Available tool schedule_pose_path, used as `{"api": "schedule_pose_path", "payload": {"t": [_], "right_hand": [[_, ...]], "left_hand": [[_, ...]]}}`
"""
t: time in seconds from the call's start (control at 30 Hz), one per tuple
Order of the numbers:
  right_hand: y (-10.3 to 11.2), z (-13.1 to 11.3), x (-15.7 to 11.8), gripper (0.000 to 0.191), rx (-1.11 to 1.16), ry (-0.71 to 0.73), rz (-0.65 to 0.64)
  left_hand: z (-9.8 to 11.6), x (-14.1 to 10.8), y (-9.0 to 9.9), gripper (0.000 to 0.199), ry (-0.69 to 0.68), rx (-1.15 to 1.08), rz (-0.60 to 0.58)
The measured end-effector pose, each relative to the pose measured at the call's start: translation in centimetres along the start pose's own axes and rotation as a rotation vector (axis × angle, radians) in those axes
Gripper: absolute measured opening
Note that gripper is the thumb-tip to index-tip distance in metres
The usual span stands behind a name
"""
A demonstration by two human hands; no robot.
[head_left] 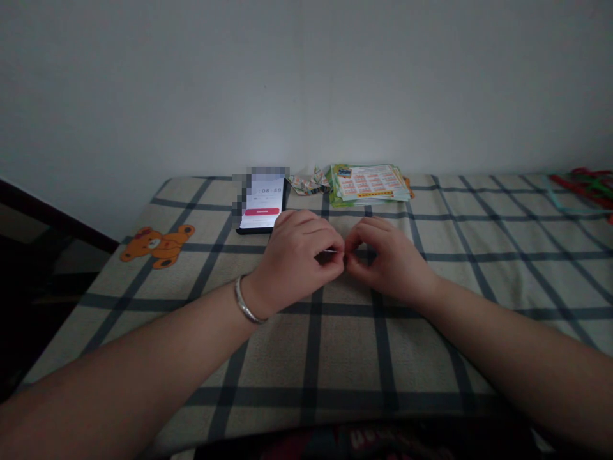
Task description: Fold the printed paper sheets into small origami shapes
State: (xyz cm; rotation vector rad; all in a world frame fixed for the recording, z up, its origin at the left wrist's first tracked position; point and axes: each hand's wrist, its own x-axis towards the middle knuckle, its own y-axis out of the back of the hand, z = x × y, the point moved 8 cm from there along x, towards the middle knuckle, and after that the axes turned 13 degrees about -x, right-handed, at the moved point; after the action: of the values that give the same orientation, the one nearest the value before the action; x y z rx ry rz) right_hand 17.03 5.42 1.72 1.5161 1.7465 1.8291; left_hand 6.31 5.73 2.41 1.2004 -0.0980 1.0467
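My left hand (304, 255), with a silver bangle at its wrist, is closed in a pinch above the checked tablecloth. A thin white edge (329, 251), possibly paper, shows between its thumb and fingers. Close against those fingertips, my right hand (383, 259) is pinched too. Whatever lies between its fingers is hidden. Just beyond the left hand lies a phone (261, 201) with a lit timer screen. Behind both hands are a crumpled or folded piece of printed paper (309, 183) and a stack of printed paper sheets (371, 183).
A checked cloth (268, 364) covers the table, which meets a pale wall (306, 83) at the back. An orange bear cutout (158, 245) lies at the left. Red and green strips (587, 185) sit at the far right. A dark gap borders the table's left edge.
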Motion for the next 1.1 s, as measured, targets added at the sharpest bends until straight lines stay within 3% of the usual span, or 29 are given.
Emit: {"api": "schedule_pose_path", "payload": {"t": [0.9,1.1], "right_hand": [[-1.3,2.7,-0.4,0.007,0.036,-0.124,-0.094],[-1.6,3.2,-0.6,0.02,0.1,-0.104,-0.099]], "left_hand": [[-1.0,0.1,0.3,0.006,0.055,-0.013,0.025],[-1.6,0.0,0.2,0.005,0.1,-0.018,0.008]]}}
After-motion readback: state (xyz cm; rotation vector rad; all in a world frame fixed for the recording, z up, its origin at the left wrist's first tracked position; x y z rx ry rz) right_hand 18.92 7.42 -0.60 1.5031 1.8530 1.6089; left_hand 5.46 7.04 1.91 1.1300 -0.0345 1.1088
